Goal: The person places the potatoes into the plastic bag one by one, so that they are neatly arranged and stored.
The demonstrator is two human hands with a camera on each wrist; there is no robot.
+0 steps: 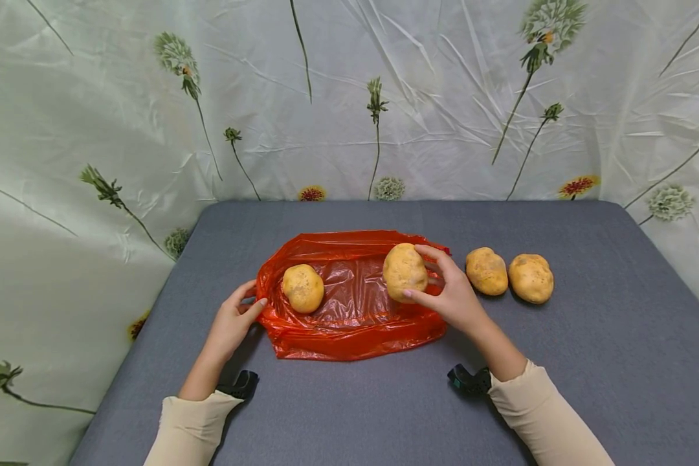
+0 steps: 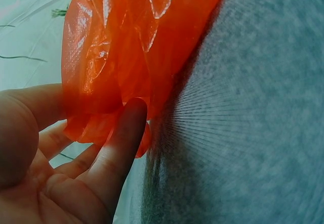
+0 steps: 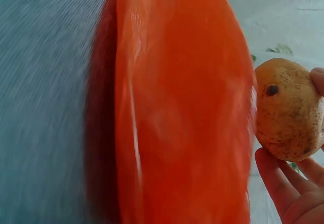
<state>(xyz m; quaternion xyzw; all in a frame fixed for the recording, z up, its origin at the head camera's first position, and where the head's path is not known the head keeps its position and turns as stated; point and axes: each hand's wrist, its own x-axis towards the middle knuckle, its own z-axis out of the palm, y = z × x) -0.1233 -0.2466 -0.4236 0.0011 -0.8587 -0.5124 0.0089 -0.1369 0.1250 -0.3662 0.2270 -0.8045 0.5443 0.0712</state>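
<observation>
A red plastic bag [image 1: 349, 336] lies spread on the table with its mouth facing up. One potato [image 1: 303, 288] sits inside it toward the left. My left hand [image 1: 237, 321] pinches the bag's left edge between thumb and fingers; the left wrist view shows the crumpled red film [image 2: 136, 57] in that grip. Over the bag's right part, my right hand [image 1: 450, 291] holds a second potato [image 1: 404, 273] between thumb and fingers. In the right wrist view this potato [image 3: 286, 110] shows a dark spot and is beside the bag's red side wall [image 3: 185, 102].
Two more potatoes, one [image 1: 487, 271] nearer the bag and one [image 1: 531, 278] farther right, lie side by side on the grey table [image 1: 361, 414]. Behind the table hangs a pale curtain [image 1: 338, 142] with a flower print.
</observation>
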